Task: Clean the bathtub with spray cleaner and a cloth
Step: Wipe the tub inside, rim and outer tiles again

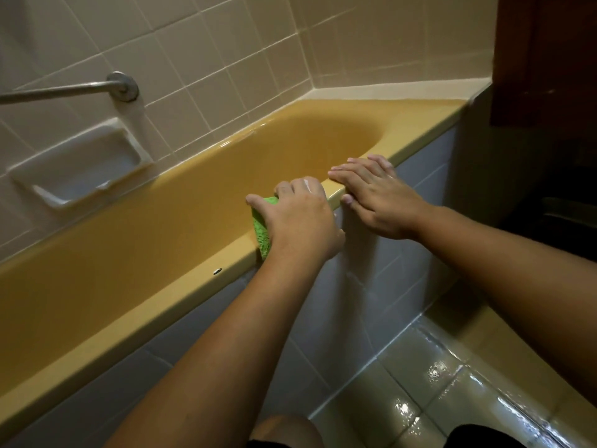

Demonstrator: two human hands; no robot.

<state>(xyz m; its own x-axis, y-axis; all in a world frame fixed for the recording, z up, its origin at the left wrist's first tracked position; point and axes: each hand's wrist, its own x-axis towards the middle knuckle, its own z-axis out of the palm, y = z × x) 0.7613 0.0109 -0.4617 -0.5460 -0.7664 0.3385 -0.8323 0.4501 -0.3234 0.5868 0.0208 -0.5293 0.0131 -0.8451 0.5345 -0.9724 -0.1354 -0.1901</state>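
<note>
- Bathtub [161, 305], mustard-yellow, runs along the tiled wall; I take its near rim as my landmark.
- The green cloth [262, 232] sits on that rim, about midway along, hanging over the inner edge.
- My left hand [300, 218] grasps the cloth, thumb and fingers wrapped round it, pressing it to the rim.
- My right hand [378, 195] lies just beside it, farther along the rim, released, fingers straight and flat on top.
- Across the tub from the rim, a soap dish [84, 163] and a metal grab bar [64, 90] sit on the wall.
- Below the rim on my side, the floor tiles [403, 383] shine wet.
</note>
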